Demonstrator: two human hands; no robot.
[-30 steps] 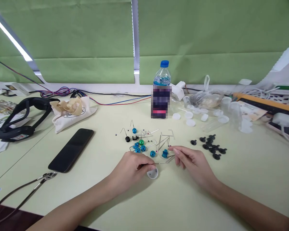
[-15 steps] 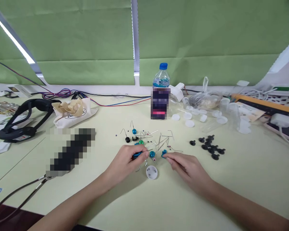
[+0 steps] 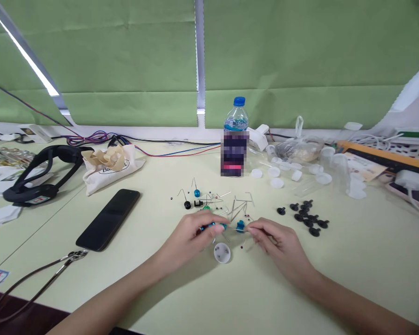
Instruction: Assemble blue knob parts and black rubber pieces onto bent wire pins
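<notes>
white cap [image 3: 221, 258]: nearest | right hand [image 3: 279, 243]: grip pinching thin rod [image 3: 235, 229], long axis pointing left | left hand [image 3: 191, 236]: cannot tell grip | blue part [image 3: 240, 224]: between the hands, right nearer, just left of its fingertips

Both hands [image 3: 192, 235] [image 3: 278, 239] and the slim forearms [image 3: 136, 283] behind them are bare as far as they show.

One head-worn camera looks forward and down across the table [image 3: 181, 298] from nearby.

Pale yellow-green desk [image 3: 251, 298], green blinds [image 3: 125, 56], bright light [image 3: 26, 54] through slanting gap
</notes>
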